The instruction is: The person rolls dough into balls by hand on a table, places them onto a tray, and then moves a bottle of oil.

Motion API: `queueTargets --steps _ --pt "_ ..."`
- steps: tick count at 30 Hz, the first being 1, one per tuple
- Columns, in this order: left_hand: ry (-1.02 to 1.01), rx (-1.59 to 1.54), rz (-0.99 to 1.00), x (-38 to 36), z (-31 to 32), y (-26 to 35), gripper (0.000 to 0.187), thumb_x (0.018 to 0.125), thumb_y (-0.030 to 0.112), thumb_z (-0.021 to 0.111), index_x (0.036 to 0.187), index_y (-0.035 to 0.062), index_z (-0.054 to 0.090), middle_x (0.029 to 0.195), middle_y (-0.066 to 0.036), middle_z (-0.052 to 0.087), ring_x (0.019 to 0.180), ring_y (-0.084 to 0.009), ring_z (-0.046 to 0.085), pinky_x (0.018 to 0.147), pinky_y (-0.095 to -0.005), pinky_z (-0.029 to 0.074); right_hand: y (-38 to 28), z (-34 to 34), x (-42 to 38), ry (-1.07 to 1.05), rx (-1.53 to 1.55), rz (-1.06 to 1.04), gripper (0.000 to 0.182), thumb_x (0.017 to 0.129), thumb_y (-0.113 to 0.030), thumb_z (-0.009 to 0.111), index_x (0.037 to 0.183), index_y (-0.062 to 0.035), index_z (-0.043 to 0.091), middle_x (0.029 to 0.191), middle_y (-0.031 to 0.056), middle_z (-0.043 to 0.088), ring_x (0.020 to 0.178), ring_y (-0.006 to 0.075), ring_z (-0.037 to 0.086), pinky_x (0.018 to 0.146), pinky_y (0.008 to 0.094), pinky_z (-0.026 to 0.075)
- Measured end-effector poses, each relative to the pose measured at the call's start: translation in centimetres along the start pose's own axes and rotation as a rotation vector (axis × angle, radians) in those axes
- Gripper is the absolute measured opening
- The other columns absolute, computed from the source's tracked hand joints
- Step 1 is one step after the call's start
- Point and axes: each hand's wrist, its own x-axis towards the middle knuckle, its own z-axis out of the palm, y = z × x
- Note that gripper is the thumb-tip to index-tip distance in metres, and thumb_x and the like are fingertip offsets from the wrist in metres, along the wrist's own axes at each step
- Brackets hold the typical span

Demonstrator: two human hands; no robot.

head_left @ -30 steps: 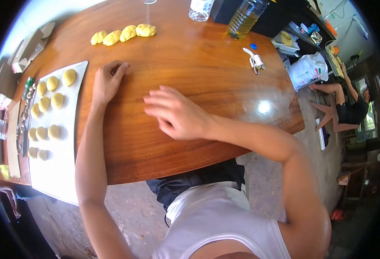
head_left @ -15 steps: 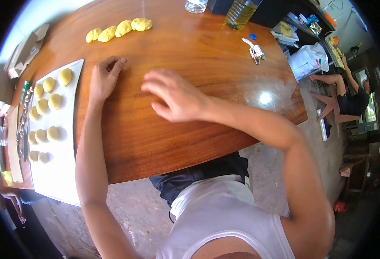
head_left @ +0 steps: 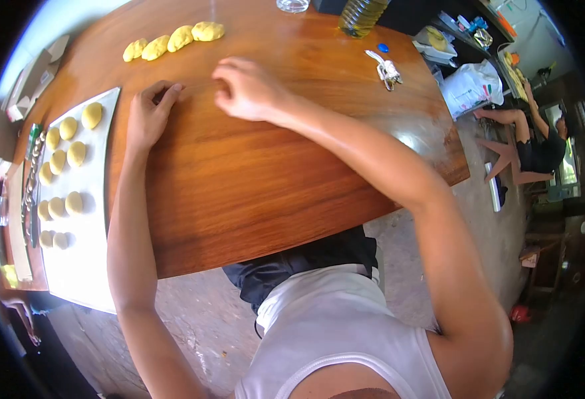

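Note:
My left hand point(head_left: 151, 112) rests on the wooden table point(head_left: 239, 179) beside the tray, its fingers curled in and its thumb bent toward them. Whatever may be inside is hidden. To its right is my right hand point(head_left: 247, 92), with fingers curled toward the thumb and the palm turned out of sight. I cannot make out anything in it. Beyond both hands lie several yellow dough lumps point(head_left: 181, 38) in a row. Left of my left forearm, a pale tray point(head_left: 83, 266) carries several round, flattened dough balls point(head_left: 76, 154).
At the far edge stand a clear container point(head_left: 293, 5) and a bottle of yellowish liquid point(head_left: 361, 16). A blue cap point(head_left: 383, 48) and a small white-and-metal item point(head_left: 388, 72) lie at the right. Another person point(head_left: 542, 149) is in the right background.
My right hand has moved farther across the table, and its spread fingers have curled in. My left hand keeps about the same place and pose. The whole view has shifted slightly.

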Motion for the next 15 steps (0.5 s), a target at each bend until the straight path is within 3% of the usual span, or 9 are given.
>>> queueTargets --steps 2,3,4,5,7,9,10,13,15 --pt "-0.014 -0.014 0.024 0.1 -0.1 -0.4 0.031 0.104 0.026 0.066 0.110 -0.0038 0.076 0.093 -0.008 0.076 0.087 -0.0118 0.065 0.083 -0.0301 0.052 -2.3 1.7 -0.1 0.059 -0.024 -0.109 0.028 0.084 -0.018 0.070 0.105 0.0005 0.071 0.114 0.0198 0.069 0.110 0.0400 0.065 0.098 0.0489 0.054" --pt "-0.011 -0.034 0.085 0.1 0.0 -0.5 0.031 0.104 0.024 0.066 0.110 -0.0041 0.076 0.095 -0.008 0.077 0.089 -0.0117 0.066 0.085 -0.0297 0.052 -4.2 0.8 -1.3 -0.086 0.005 -0.115 0.027 0.085 -0.017 0.070 0.105 0.0011 0.072 0.113 0.0206 0.069 0.112 0.0410 0.064 0.100 0.0496 0.053" --pt "-0.030 -0.088 0.023 0.1 0.0 -0.6 0.031 0.104 0.023 0.065 0.111 -0.0058 0.075 0.098 -0.008 0.077 0.092 -0.0120 0.066 0.086 -0.0291 0.052 -5.4 -0.2 -3.0 -0.191 0.047 -0.209 0.030 0.085 -0.014 0.070 0.110 0.0016 0.073 0.121 0.0228 0.069 0.120 0.0417 0.063 0.105 0.0495 0.052" --pt "-0.039 -0.100 0.022 0.0 0.0 -0.3 0.031 0.105 0.023 0.065 0.112 -0.0058 0.075 0.098 -0.008 0.077 0.094 -0.0131 0.067 0.088 -0.0292 0.052 -5.6 0.1 -6.0 -0.016 0.094 -0.327 0.034 0.085 -0.009 0.070 0.117 0.0023 0.073 0.132 0.0242 0.066 0.130 0.0404 0.060 0.112 0.0490 0.049" --pt "-0.049 -0.010 0.017 -0.1 -0.4 0.5 0.031 0.105 0.022 0.066 0.113 -0.0063 0.075 0.099 -0.009 0.077 0.095 -0.0132 0.067 0.089 -0.0287 0.052 -5.3 -3.3 -9.6 -0.073 0.141 -0.321 0.036 0.086 -0.007 0.071 0.122 0.0009 0.073 0.140 0.0222 0.064 0.136 0.0366 0.058 0.115 0.0461 0.049" --pt "-0.037 -0.044 0.041 0.0 0.0 -0.2 0.033 0.105 0.024 0.065 0.112 -0.0070 0.075 0.099 -0.009 0.077 0.095 -0.0135 0.067 0.090 -0.0282 0.051 -3.5 -6.1 -11.4 -0.219 0.127 -0.526 0.035 0.089 -0.009 0.073 0.123 -0.0022 0.073 0.143 0.0180 0.063 0.137 0.0315 0.059 0.108 0.0415 0.055" --pt "-0.049 -0.016 0.036 0.1 -0.2 -0.4 0.033 0.105 0.024 0.065 0.112 -0.0071 0.075 0.099 -0.008 0.076 0.095 -0.0136 0.067 0.090 -0.0282 0.051 -2.3 -7.0 -10.9 -0.195 0.081 -0.576 0.029 0.092 -0.017 0.074 0.118 -0.0051 0.075 0.136 0.0134 0.067 0.123 0.0274 0.067 0.093 0.0365 0.063" --pt "-0.062 -0.019 0.062 0.2 0.1 -0.7 0.034 0.106 0.025 0.064 0.112 -0.0073 0.074 0.098 -0.008 0.075 0.095 -0.0136 0.066 0.091 -0.0282 0.050 0.2 -8.0 -6.8 -0.396 -0.252 -0.444 0.030 0.093 -0.025 0.074 0.115 -0.0053 0.075 0.128 0.0110 0.069 0.107 0.0241 0.071 0.081 0.0325 0.064" --pt "-0.046 -0.020 0.029 0.1 -0.2 0.3 0.034 0.106 0.024 0.064 0.113 -0.0071 0.074 0.098 -0.007 0.074 0.095 -0.0136 0.065 0.091 -0.0287 0.050 0.2 -6.4 -2.9 -0.414 -0.276 -0.329 0.029 0.092 -0.030 0.074 0.108 -0.0053 0.075 0.120 0.0129 0.069 0.101 0.0262 0.068 0.082 0.0376 0.062"
